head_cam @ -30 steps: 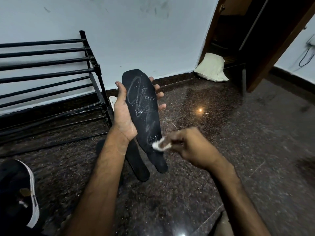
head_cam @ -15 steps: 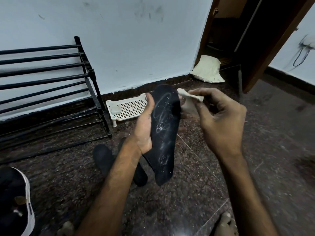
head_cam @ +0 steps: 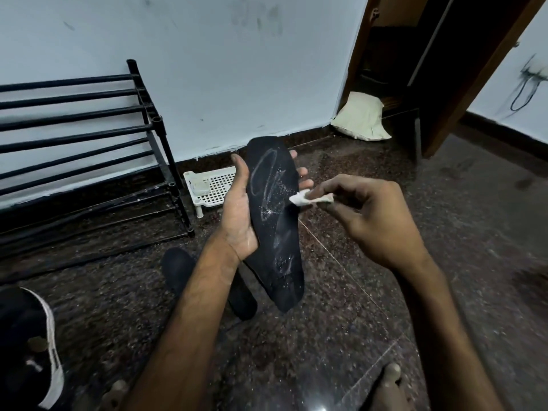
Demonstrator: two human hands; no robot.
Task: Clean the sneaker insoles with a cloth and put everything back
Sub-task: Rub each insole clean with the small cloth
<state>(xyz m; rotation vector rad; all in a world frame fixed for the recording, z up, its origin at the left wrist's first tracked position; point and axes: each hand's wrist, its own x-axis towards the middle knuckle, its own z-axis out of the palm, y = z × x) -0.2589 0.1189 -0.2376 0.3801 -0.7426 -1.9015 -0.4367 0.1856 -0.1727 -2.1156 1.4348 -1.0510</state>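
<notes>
The right hand (head_cam: 370,221) now sits lower, pinching a white cloth (head_cam: 311,199) against the right edge of the black insole (head_cam: 274,232) gripped by the left hand (head_cam: 240,212). Wiping seems underway; next, stroke across remaining white smears (head_cam: 268,188).

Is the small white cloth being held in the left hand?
No, the right hand pinches the small white cloth, while the left hand grips the black sneaker insole.

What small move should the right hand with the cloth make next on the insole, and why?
Probably draw the cloth leftward across the insole. The right hand pinches it at the insole's right edge, the left hand holds the insole, and whitish streaks show across its middle.
</notes>
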